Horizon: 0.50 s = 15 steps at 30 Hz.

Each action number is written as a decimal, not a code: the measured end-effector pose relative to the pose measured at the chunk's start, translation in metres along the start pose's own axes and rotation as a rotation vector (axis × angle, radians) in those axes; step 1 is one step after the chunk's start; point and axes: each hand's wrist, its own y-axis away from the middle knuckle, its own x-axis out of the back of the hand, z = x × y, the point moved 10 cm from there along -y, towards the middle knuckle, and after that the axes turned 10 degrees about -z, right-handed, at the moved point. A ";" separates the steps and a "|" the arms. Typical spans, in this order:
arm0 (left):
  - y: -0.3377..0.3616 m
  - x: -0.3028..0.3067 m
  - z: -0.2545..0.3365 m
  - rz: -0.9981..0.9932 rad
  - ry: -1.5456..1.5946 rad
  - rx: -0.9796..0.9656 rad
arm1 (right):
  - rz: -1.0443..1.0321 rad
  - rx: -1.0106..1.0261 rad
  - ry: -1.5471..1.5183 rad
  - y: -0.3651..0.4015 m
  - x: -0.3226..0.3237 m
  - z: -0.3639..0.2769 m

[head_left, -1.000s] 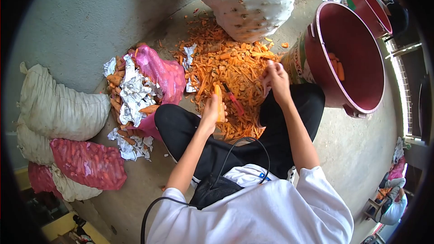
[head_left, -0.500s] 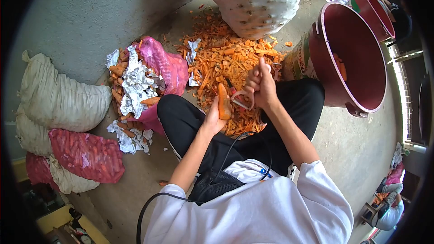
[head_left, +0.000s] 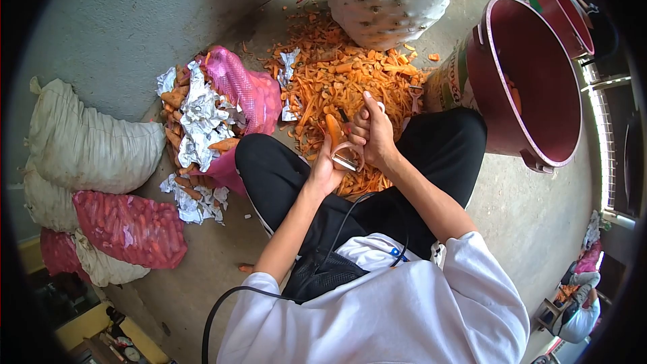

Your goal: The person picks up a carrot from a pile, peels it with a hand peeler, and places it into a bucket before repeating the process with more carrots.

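An orange carrot [head_left: 333,131] is held in my left hand [head_left: 326,174], its upper end pointing away from me. My right hand [head_left: 375,133] is closed around the handle of a peeler [head_left: 348,157], whose pale pinkish frame and metal blade lie over the lower part of the carrot. Both hands are close together between my bent knees. Beneath and beyond them spreads a heap of orange peelings and carrot pieces [head_left: 350,77] on the floor.
To the left are an open pink net bag [head_left: 246,91] with carrots and crumpled paper [head_left: 202,118], white sacks [head_left: 98,141] and a full red net sack [head_left: 131,230]. Dark red tub [head_left: 495,94] stands right; bulging white sack [head_left: 387,0] ahead. A person [head_left: 581,317] sits far right.
My right hand has moved slightly left and toward me, bringing the peeler from beside the carrot onto its lower part. The carrot has tilted and is lower in my left hand.
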 end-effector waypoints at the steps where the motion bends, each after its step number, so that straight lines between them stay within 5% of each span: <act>1: 0.000 -0.002 0.001 0.015 -0.003 -0.003 | 0.008 -0.008 0.006 -0.001 0.002 0.001; 7: -0.005 0.007 -0.006 -0.134 0.037 0.016 | -0.022 -0.030 0.051 -0.006 0.003 0.002; 15: 0.000 0.006 -0.001 0.116 -0.007 -0.032 | -0.005 -0.048 0.100 -0.013 0.008 0.004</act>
